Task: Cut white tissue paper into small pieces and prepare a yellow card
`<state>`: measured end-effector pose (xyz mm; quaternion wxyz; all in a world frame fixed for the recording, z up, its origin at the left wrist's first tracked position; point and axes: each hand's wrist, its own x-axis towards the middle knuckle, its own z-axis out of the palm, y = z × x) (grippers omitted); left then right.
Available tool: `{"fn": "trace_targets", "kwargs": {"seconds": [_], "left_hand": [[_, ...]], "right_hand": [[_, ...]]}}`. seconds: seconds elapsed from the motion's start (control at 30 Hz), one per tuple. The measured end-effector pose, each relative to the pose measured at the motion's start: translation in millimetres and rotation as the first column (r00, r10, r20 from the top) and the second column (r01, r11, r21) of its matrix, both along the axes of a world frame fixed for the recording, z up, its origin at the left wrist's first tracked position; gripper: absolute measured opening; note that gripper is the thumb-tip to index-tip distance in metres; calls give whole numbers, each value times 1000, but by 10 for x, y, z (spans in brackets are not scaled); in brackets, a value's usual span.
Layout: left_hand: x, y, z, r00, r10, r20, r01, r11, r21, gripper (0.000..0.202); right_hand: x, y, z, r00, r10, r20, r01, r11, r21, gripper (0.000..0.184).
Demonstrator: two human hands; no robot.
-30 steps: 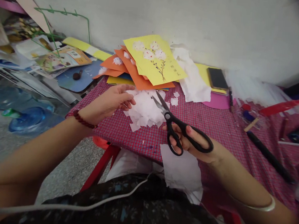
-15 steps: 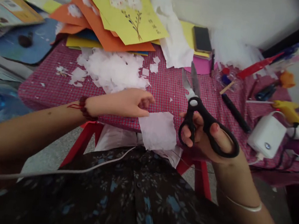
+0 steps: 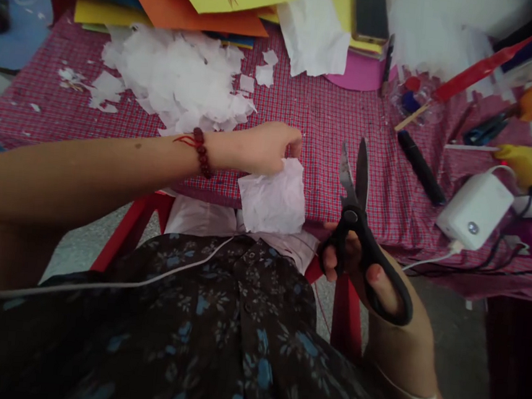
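My left hand is closed on the upper edge of a thin white paper square, which hangs over the table's front edge above my lap. To the right, my right hand grips black-handled scissors, thumb and fingers through the loops. Their blades point away from me, slightly parted, with nothing between them. Beyond my left hand lies a heap of cut white paper pieces, with a few small squares beside it.
Yellow and orange card sheets lie at the back, near a phone. On the right are a black marker, a white power box with cables and a yellow glue gun. A checked cloth covers the table.
The view has tipped downward. My left hand has moved right, onto the top edge of the paper square. The scissors have turned more upright, and their blades remain slightly parted.
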<state>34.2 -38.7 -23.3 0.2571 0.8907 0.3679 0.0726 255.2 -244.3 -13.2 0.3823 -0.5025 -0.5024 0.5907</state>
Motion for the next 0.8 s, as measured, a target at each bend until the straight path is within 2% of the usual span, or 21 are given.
{"fn": "trace_targets", "kwargs": {"seconds": [0.07,0.17,0.27,0.33,0.4,0.47,0.57,0.67,0.8], "left_hand": [[-14,86,28,997,68,22,-68,998,-8,33],[-89,244,81,982,186,43,-187,982,20,36],[-203,299,136,975,207,84,-221,954,202,34],[-274,183,185,988,131,84,-152,921,359,30],[-327,-64,229,999,24,33,-36,891,452,24],[-364,-380,237,992,-93,-82,120,885,449,25],[-397,-785,143,965,-167,-201,244,852,463,24],[-401,-950,-24,963,-156,-220,250,820,515,20],[-376,-912,-159,985,-93,-146,164,776,609,17]], "right_hand": [[26,-18,-13,998,49,-34,-50,998,-32,40],[64,-44,-60,998,26,-58,-29,997,-65,41],[72,-112,-110,998,25,-64,-31,995,-92,46],[71,-177,-144,997,46,-64,-53,992,-116,47],[76,-240,-189,995,59,-75,-70,986,-149,48],[87,-287,-246,993,86,-86,-102,975,-199,50],[103,-323,-335,979,163,-119,-188,950,-248,52],[110,-342,-399,967,211,-144,-243,932,-270,54],[135,-385,-438,955,175,-240,-246,917,-313,56]]}}
